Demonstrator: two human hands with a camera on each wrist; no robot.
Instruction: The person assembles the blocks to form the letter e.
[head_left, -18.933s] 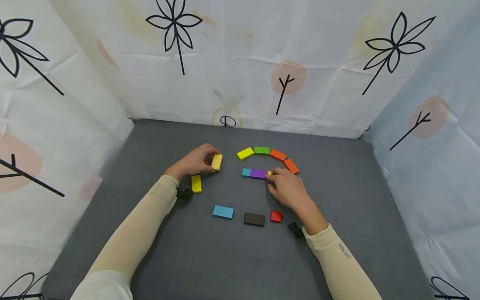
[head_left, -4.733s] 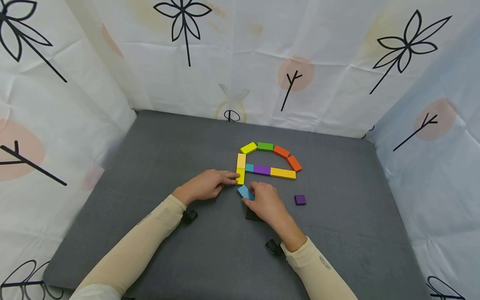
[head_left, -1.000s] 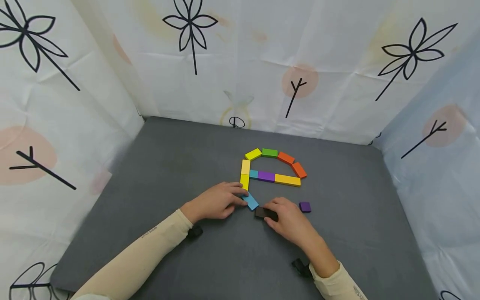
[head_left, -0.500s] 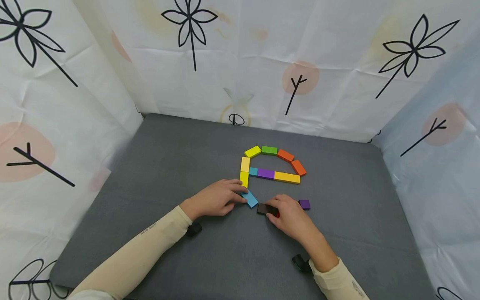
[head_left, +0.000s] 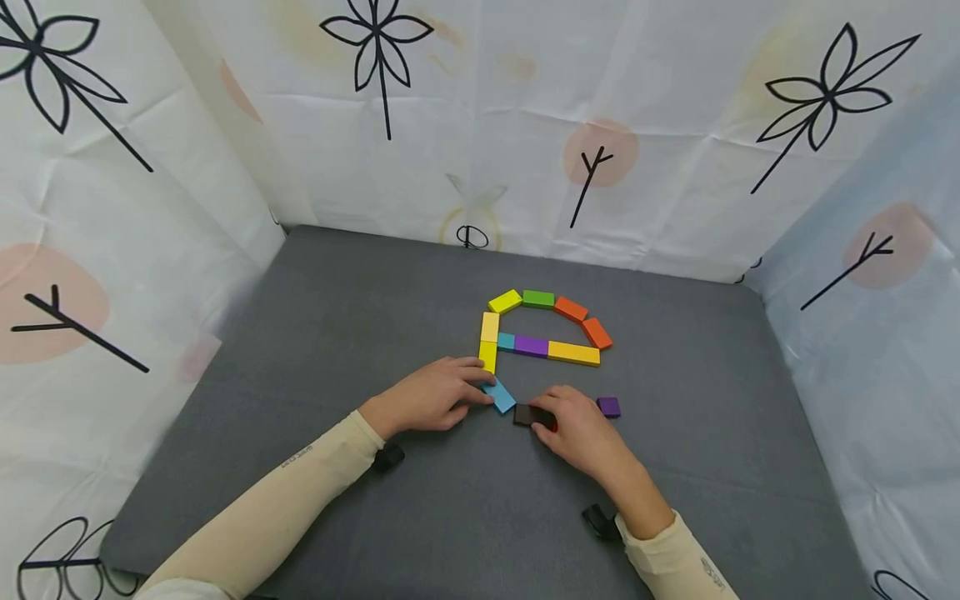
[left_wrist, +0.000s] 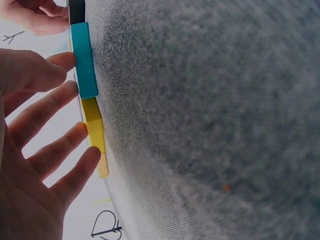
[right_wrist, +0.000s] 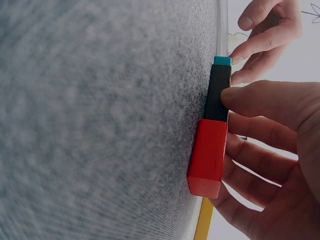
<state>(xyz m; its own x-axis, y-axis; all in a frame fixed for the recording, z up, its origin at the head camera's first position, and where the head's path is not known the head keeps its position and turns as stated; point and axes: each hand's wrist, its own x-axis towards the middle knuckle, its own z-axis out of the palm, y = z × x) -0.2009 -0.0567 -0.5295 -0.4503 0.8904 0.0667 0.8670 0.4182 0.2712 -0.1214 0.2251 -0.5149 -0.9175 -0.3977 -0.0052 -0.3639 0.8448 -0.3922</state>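
My left hand point(head_left: 435, 396) lies with extended fingers on the light blue block point(head_left: 500, 397) and the lower yellow block point(head_left: 487, 358). In the left wrist view its fingertips touch the upper faces of the blue block point(left_wrist: 84, 60) and the yellow block point(left_wrist: 93, 120). My right hand point(head_left: 581, 425) pinches the dark brown block point(head_left: 525, 415) between thumb and fingers, beside the blue block's lower corner. In the right wrist view a red block point(right_wrist: 207, 155) stands against the dark block point(right_wrist: 218, 92); the hand mostly hides it from the head view.
Above the hands lies a closed outline of yellow, green point(head_left: 538, 299), orange point(head_left: 572, 309), teal point(head_left: 506, 342), purple point(head_left: 531, 346) and amber point(head_left: 573, 353) blocks. A small purple block point(head_left: 609, 407) sits right of my right hand. Patterned cloth point(head_left: 480, 125) surrounds the grey table point(head_left: 360, 300).
Since the oldest frame, two yellow blocks have joined the outline and the light blue block has moved up below them. Over the last second my right hand has nudged the dark block slightly right.
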